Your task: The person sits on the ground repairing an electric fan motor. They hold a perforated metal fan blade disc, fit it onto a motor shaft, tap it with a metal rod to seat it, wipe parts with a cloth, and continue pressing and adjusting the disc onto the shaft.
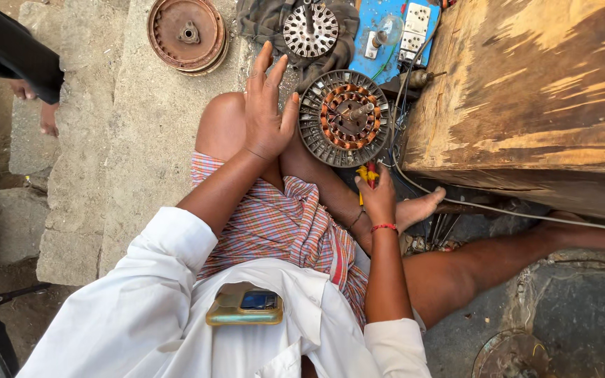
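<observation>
The place is a rough outdoor work spot with a concrete floor (141, 140) and stone slabs, and the person sits on the ground with legs folded, wearing a white shirt and a striped cloth. Beyond the left hand, further from the body, lies a rusty round metal cover (188, 33) on the concrete.

The left hand (267, 112) is open, with the fingers stretched and spread. Its thumb side touches the left edge of a round motor part with copper coils (344, 117), which stands tilted against the knee, just to the right of this hand.

The right hand (377, 196) is just below this motor part, close to its lower edge. It is closed around a small tool with a red and yellow handle (367, 175); the working end of the tool is hidden, so I cannot tell what kind of tool it is. A red band is on this wrist.

Above the motor part, a smaller round metal part (310, 30) rests on a dark cloth (260, 21), and beside it is a blue board with white switches (393, 35). To the right of both hands stands a big worn wooden box (533, 98), and a pale cable (498, 210) runs under it. A phone (245, 306) sticks out of the shirt pocket, near the body.
</observation>
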`<state>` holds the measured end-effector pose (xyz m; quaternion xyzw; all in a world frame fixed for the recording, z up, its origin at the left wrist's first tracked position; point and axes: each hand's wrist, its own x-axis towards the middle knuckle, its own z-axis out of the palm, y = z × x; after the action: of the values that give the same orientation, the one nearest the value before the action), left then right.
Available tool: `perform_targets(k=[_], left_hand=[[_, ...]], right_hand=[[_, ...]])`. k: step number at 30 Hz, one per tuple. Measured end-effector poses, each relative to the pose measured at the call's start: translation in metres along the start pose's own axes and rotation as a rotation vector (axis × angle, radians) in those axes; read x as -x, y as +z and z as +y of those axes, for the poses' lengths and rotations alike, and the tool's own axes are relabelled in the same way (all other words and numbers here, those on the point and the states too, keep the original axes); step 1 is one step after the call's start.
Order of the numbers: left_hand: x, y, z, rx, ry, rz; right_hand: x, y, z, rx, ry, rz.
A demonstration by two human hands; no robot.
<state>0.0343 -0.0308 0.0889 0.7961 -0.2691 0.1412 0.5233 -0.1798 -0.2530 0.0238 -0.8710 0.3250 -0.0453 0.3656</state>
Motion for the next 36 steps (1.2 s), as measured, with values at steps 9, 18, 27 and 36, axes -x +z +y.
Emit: perform_targets(k=[9, 18, 27, 36], left_hand=[[-0.023, -0.040, -0.054, 0.203, -0.115, 0.328], [-0.014, -0.072, -0.059, 0.605, -0.208, 0.259], [-0.078, 0.040, -0.032, 0.927, -0.682, 0.243], [-0.156, 0.131, -0.073, 0.686, -0.815, 0.199]], right_hand=[[0.002, -0.007, 0.008, -0.243, 0.180, 0.082], [-0.006, -0.003, 0.008, -0.314, 0.188, 0.120], [-0.007, -0.013, -0.003, -0.270, 0.109, 0.184], [-0.011, -0.028, 0.016, -0.496, 0.186, 0.172]])
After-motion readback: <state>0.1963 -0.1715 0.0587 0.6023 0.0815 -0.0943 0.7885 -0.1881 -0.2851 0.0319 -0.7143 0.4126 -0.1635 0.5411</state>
